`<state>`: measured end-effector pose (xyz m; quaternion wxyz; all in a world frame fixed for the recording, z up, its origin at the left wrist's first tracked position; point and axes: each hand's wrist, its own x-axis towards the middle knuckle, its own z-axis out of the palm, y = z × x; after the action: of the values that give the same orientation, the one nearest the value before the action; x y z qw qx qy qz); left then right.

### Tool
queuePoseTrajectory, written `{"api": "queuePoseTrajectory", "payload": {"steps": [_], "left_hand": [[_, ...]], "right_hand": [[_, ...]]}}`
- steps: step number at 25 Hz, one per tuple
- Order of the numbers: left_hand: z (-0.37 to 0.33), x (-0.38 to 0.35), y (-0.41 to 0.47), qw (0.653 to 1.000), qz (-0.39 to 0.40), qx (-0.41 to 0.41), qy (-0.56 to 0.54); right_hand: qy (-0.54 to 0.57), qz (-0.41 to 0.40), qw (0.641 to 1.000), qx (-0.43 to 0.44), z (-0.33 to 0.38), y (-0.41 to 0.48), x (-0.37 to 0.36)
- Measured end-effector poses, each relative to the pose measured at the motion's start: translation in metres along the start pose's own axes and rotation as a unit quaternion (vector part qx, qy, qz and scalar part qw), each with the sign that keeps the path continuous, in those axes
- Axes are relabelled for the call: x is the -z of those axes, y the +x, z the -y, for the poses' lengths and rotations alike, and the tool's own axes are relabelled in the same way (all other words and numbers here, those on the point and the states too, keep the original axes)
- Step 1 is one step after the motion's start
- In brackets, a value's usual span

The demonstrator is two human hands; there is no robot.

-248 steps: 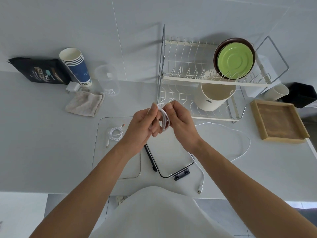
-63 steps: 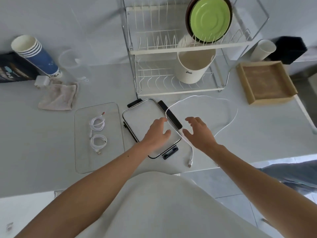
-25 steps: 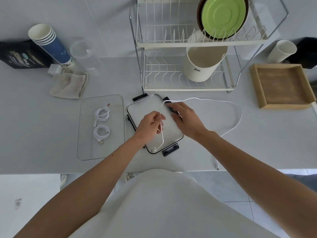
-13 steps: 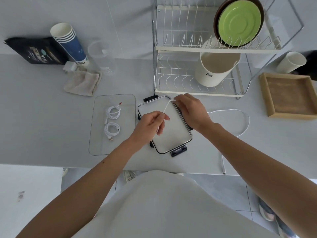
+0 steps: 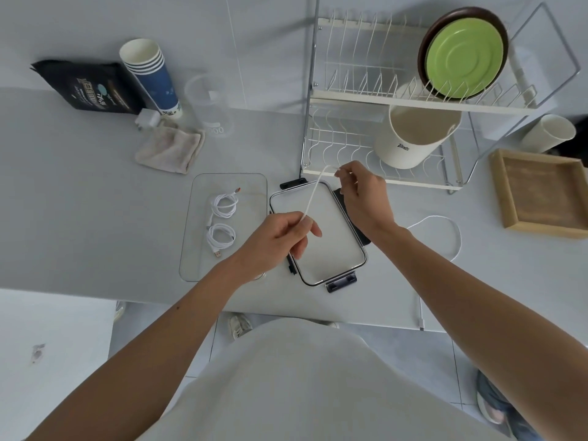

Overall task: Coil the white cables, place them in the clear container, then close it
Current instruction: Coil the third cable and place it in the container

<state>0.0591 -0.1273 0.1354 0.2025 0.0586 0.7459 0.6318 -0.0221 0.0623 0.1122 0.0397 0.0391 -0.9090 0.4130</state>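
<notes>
A long white cable (image 5: 313, 195) is stretched taut between my hands above the lid (image 5: 331, 249), a white panel with black clips. My left hand (image 5: 280, 240) pinches its near end; my right hand (image 5: 362, 192) pinches it higher up, close to the dish rack. The rest of the cable (image 5: 445, 230) loops over the counter to the right and hangs off the front edge. Left of the lid stands the clear container (image 5: 197, 249), holding two coiled white cables (image 5: 222, 221).
A two-tier dish rack (image 5: 350, 100) with a green plate (image 5: 464, 58) and a cream pot (image 5: 416, 135) stands behind the lid. A wooden tray (image 5: 541, 192) lies at right. Stacked paper cups (image 5: 152, 74), a black pouch (image 5: 86, 87), a cloth (image 5: 171, 148) and a clear cup (image 5: 206, 103) are at back left.
My hands picked the loose cable up off the counter and drew apart, pulling a stretch of it straight. The right hand rose toward the rack; the loop at right shrank.
</notes>
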Motion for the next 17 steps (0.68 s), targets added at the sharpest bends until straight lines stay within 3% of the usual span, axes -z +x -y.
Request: {"api": "queuePoseTrajectory", "payload": {"steps": [5, 12, 17], "left_hand": [[-0.013, 0.005, 0.000, 0.992, -0.001, -0.041, -0.120], [-0.028, 0.023, 0.017, 0.948, -0.087, -0.063, -0.301], [-0.016, 0.029, 0.027, 0.943, -0.156, -0.059, -0.288]], "right_hand": [[-0.033, 0.071, 0.997, -0.009, 0.008, -0.007, -0.014], [-0.035, 0.197, 0.975, 0.098, 0.019, -0.054, -0.043], [-0.023, 0.238, 0.959, 0.155, 0.032, -0.069, -0.037]]}}
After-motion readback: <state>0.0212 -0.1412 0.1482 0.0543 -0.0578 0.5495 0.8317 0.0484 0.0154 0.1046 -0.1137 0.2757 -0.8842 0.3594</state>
